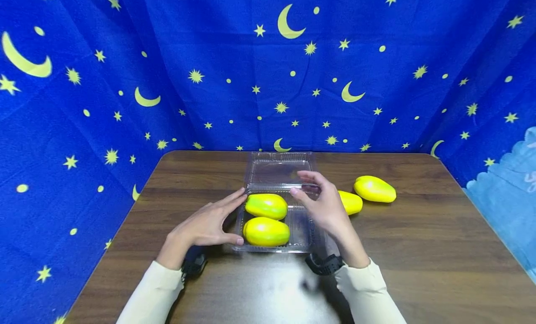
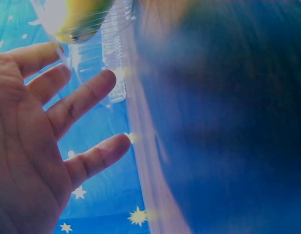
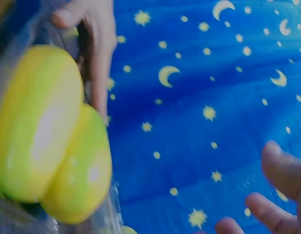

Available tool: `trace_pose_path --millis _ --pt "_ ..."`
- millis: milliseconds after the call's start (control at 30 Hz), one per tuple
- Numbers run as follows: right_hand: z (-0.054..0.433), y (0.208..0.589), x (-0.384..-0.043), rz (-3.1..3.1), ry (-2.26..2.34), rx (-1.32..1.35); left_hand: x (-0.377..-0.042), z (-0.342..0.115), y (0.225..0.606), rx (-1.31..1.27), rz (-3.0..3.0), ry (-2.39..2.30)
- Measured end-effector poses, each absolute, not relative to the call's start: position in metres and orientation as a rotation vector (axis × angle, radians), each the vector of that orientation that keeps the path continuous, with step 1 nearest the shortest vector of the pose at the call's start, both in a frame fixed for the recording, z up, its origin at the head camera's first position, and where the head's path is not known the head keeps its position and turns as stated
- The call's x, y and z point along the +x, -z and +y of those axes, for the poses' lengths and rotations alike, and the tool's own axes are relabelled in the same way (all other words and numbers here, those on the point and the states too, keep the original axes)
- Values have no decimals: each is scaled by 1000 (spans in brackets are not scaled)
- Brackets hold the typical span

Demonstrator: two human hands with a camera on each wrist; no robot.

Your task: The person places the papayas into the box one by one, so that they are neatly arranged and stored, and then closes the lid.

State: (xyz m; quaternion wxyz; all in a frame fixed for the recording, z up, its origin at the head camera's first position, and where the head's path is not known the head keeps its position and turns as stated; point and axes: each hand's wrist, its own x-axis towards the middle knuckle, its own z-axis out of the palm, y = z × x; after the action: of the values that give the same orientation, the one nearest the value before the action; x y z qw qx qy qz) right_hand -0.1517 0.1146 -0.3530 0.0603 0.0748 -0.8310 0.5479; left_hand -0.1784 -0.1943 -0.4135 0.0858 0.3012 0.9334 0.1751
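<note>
A clear plastic box (image 1: 298, 233) lies with its lid (image 1: 278, 171) folded back on the far side. Two yellow-green papaya-like fruits fill its left part, a far one (image 1: 266, 206) and a near one (image 1: 266, 232); both also show in the right wrist view, the larger-looking fruit (image 3: 38, 122) at left. My left hand (image 1: 203, 225) is at the box's left side, fingers extended and thumb by the near corner. Over the box's right part hovers my right hand (image 1: 326, 207), fingers loosely bent and apart, nothing between them.
Two more yellow fruits lie on the wooden table (image 1: 435, 249) to the right: one partly hidden fruit (image 1: 351, 203) behind my right hand, and another fruit (image 1: 374, 189) farther out. A blue star-patterned cloth (image 1: 234, 58) surrounds the table's back and sides.
</note>
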Motion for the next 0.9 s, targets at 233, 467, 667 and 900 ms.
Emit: trace_pose_path --millis 233,467,667,900 --pt "134 347 -156 -2429 -1706 262 -178 -197 417 884 2784 -516" --pt "153 347 -162 -2418 -1660 277 -179 -197 417 899 2787 -522" --pt "174 349 -166 -2407 -1630 193 -179 -196 415 897 2782 -518" --pt "197 356 -170 -2433 -1613 158 -179 -195 413 909 2775 -523"
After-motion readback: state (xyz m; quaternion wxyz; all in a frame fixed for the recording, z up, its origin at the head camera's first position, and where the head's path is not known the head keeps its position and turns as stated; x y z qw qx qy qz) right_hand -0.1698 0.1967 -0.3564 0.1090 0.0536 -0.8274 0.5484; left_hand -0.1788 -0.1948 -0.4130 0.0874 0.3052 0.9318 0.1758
